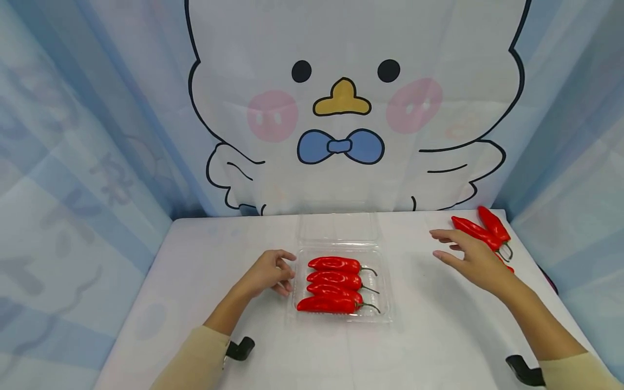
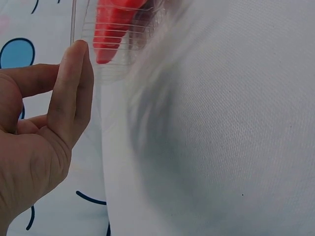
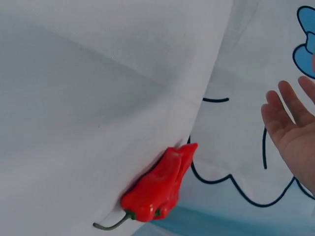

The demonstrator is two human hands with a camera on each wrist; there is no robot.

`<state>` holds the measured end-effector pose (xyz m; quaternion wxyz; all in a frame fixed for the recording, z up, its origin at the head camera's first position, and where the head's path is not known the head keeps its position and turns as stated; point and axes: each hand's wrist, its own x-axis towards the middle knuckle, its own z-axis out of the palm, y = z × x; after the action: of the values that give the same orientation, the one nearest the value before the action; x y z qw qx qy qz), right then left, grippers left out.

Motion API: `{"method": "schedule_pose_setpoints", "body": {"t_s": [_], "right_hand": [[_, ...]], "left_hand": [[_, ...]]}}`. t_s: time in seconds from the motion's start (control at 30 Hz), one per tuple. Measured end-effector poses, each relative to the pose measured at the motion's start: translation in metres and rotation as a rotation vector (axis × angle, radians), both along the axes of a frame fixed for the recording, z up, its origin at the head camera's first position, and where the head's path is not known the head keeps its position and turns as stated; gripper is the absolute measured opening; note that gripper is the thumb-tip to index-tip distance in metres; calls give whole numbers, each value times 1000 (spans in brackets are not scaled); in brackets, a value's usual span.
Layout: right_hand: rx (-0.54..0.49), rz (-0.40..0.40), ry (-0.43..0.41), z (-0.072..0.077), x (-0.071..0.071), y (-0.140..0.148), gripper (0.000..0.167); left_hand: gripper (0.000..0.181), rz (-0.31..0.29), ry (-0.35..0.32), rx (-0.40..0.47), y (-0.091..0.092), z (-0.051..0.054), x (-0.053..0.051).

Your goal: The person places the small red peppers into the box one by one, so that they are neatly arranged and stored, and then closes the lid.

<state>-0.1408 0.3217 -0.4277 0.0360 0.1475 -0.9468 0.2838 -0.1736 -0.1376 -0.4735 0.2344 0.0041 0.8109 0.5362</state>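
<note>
A clear plastic clamshell box (image 1: 385, 292) stands with its lid folded back. Several red chili peppers (image 1: 333, 280) lie inside it in a stacked row, green stems pointing right. My left hand (image 1: 270, 272) is at the box's left side, fingers loosely bent; in the left wrist view its fingertips (image 2: 78, 49) are close to the ribbed wall, and contact is unclear. My right hand (image 1: 475, 260) hovers near the loose red chili peppers (image 1: 493, 223) at the far right corner, partly hiding them. Its fingers are spread and hold nothing; in the right wrist view the peppers (image 3: 155, 189) lie apart from it.
A white cloth covers the table (image 1: 195, 281). Its back edge meets a curtain (image 1: 341, 184) printed with a cartoon bird, and blue curtains hang at both sides. The open lid (image 1: 338, 228) lies behind the box. Black mounts (image 1: 525, 370) sit at both wrists.
</note>
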Motion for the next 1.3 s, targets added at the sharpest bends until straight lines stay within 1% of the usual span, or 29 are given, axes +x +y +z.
{"method": "schedule_pose_setpoints", "body": {"t_s": [0.1, 0.23, 0.33, 0.47, 0.63, 0.83, 1.0, 1.13, 1.3], "right_hand": [[10, -38, 14, 1, 3, 16, 60], [40, -95, -17, 0, 8, 36, 69], [65, -132, -47, -3, 9, 51, 78], [65, -158, -44, -10, 10, 69, 86], [70, -191, -51, -20, 8, 83, 86], [110, -234, -32, -28, 9, 93, 82], [159, -265, -71, -39, 7, 103, 83], [178, -291, -95, -48, 5, 108, 86], [198, -303, -125, -57, 3, 114, 89]], "left_hand": [[41, 5, 1, -5, 0, 1, 1], [41, 3, 2, -2, 1, 1, 1], [41, -2, 8, 1, 2, 0, 0], [41, -7, 10, 1, 2, 1, 0], [42, -5, 7, 4, 2, 2, -1], [42, -8, 9, 3, 2, 1, -1], [42, -8, 7, 2, 1, 1, -1], [42, -5, 4, 1, 1, 1, -1], [42, -1, 1, -6, 1, -1, -1]]}}
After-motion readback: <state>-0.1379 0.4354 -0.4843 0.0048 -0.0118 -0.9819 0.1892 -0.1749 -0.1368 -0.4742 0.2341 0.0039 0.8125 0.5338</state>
